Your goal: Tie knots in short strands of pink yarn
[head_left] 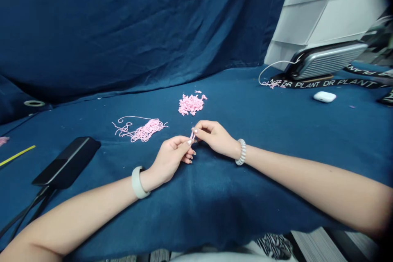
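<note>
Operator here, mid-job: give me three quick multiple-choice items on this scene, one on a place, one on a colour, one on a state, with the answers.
1. Where is the glossy white earbud case?
A) On the black slab
B) On the navy-blue cloth, toward the right
C) Under the yarn

2. What colour is the heap of short yarn pieces?
A) Yellow
B) White
C) Pink

3. What is the bare right hand doing?
A) Pinching a thin pink strand
B) Lying open and empty
C) Gripping the black slab

1 B: the case sits directly on the cloth.
2 C: the whole heap shows pink.
3 A: its fingertips meet the strand, as does the bare left hand.
</note>
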`<state>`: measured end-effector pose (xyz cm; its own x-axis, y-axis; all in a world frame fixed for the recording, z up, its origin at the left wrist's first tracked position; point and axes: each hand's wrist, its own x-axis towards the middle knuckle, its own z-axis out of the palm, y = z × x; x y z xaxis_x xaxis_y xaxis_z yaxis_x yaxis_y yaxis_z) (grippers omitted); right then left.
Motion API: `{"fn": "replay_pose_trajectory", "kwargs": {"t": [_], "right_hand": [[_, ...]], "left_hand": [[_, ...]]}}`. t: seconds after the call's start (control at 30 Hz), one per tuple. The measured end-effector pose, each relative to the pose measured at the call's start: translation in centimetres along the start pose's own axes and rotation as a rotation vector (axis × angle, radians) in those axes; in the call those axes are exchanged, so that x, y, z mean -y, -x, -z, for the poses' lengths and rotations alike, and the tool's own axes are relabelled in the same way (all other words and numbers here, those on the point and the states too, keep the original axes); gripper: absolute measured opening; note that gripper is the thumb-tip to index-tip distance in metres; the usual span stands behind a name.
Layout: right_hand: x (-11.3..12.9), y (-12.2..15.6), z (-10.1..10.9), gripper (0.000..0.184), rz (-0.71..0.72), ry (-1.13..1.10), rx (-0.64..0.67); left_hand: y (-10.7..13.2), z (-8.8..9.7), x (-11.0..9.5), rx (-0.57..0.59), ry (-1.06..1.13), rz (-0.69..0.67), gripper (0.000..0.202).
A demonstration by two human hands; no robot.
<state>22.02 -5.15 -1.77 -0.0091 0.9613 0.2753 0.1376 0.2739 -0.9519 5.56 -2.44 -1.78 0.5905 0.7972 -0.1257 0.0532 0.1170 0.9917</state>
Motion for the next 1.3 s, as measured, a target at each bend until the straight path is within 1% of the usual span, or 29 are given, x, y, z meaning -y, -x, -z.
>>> {"fn": "replay_pose_trajectory", "kwargs": {"t": [0.17,0.27,0.5,0.67,0.73,0.8,0.9,0.97,1.03,1.13,1.3], "right_hand": [[-0.01,0.02,-0.12,0.022,0.045,0.021,-0.038],[-0.11,0.02,-0.16,0.022,0.063,0.021,-0.035],[-0.14,-0.06,-0.13,0.023,0.032,-0.004,-0.001],[-0.18,-0.19,-0.05,0.02,0.018,0.016,0.002],[-0.27,-0.28,0.03,0.024,-0.019,-0.013,0.012],[-0.33,-0.33,0.11,0.03,-0.062,-0.064,0.041],[-0.3,-0.25,0.16,0.028,-0.096,-0.147,0.128],[-0.23,-0.07,0.09,0.03,-0.1,-0.18,0.191],[-0.21,0.16,-0.08,0.036,-0.086,-0.175,0.223],[-0.3,0.39,-0.35,0.038,-0.049,-0.122,0.211],[-0.33,0.39,-0.51,0.027,-0.035,-0.084,0.147]], "left_hand": [[0.0,-0.1,-0.13,0.036,-0.036,0.033,0.025],[0.03,-0.12,-0.19,0.053,-0.056,0.03,0.027],[0.1,-0.04,-0.2,0.083,-0.086,0.016,0.03],[0.06,-0.05,-0.2,0.09,-0.081,0.02,0.026],[0.05,-0.06,-0.18,0.093,-0.075,0.019,0.023],[0.05,-0.07,-0.15,0.093,-0.067,0.018,0.022],[0.06,-0.07,-0.12,0.095,-0.068,0.003,0.022],[0.05,-0.06,-0.11,0.103,-0.083,-0.018,0.021],[0.02,-0.05,-0.08,0.11,-0.095,-0.037,0.022],[-0.02,-0.01,0.01,0.112,-0.093,-0.042,0.023],[-0.08,0.08,0.21,0.109,-0.096,-0.052,0.022]]}}
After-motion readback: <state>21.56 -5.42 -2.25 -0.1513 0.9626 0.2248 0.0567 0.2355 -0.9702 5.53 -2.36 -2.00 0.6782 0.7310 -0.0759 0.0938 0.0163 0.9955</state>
